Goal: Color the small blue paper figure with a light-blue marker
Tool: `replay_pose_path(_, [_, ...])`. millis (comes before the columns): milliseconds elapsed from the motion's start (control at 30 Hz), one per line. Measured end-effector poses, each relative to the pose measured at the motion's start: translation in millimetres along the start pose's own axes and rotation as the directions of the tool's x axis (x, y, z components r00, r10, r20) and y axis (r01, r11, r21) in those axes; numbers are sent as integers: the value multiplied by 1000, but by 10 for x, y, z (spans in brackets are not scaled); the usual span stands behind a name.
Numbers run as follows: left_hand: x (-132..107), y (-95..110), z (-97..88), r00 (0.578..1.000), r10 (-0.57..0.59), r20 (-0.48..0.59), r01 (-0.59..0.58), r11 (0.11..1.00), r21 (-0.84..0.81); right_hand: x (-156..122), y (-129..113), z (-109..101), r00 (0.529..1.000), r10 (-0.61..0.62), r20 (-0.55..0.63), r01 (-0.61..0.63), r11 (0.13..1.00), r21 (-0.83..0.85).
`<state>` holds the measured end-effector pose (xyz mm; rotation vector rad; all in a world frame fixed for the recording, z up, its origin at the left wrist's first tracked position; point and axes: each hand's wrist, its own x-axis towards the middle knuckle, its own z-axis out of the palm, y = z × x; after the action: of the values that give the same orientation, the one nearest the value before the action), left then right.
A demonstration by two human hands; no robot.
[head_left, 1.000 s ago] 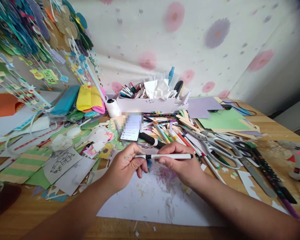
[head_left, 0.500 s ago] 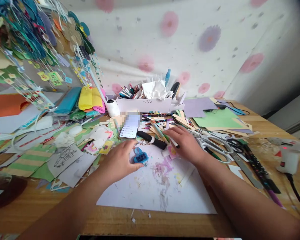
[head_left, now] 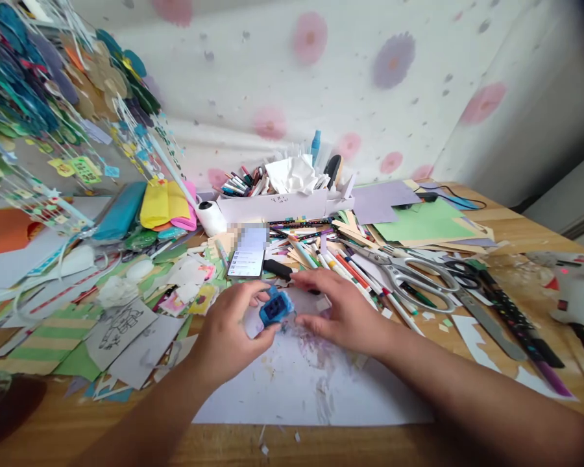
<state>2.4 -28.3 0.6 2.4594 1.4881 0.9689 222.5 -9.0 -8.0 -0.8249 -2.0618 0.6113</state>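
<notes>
A small blue object (head_left: 276, 306) with a dark rectangular panel is between my two hands; its exact kind I cannot make out. My left hand (head_left: 233, 318) curves round its left side, with thumb and fingers gripping it. Close by on the right, my right hand (head_left: 343, 311) has thumb and fingers apart, with nothing between them. Both hands are over a white paper sheet (head_left: 282, 395) stained with paint. Partly covered by my right fingers lies a black tube (head_left: 278, 268), just beyond the blue object.
A phone (head_left: 247, 253) lies behind the hands. Loose markers (head_left: 353, 272), large scissors (head_left: 418, 279) and a glue gun (head_left: 567, 285) are to the right. Paper scraps (head_left: 48, 337) cover the left side. A white box (head_left: 272, 206) of pens stands at the back.
My right hand has moved left from the green marker toward the blue object, leaving the markers uncovered. The blue object is still in my left hand. The view has shifted slightly.
</notes>
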Motion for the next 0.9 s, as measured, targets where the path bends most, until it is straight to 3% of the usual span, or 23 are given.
replay_pose_path(100, [-38, 28, -14, 989, 75, -124, -90, 988, -124, -13, -46, 64, 994, 109, 13, -108, 952, 286])
replay_pose_path(200, [-75, 34, 13, 987, 87, -134, -122, 954, -273, -11, -102, 94, 994, 101, -29, -80, 909, 410])
replay_pose_path(333, [-97, 28, 57, 991, 85, -102, -115, 931, -345, -1, -168, 83, 993, 65, -99, -21, 920, 392])
replay_pose_path(500, [-62, 46, 57, 988, 113, -109, -145, 921, -362, 20, -217, 33, 987, -44, -153, 77, 973, 217])
replay_pose_path(700, [3, 127, -56, 947, 306, -100, -319, 933, -166, 27, -286, -19, 980, -183, -81, 191, 976, 102])
replay_pose_path(900, [19, 172, -61, 950, 294, -107, -311, 924, -223, -6, -255, 53, 993, -101, -63, 113, 967, 227])
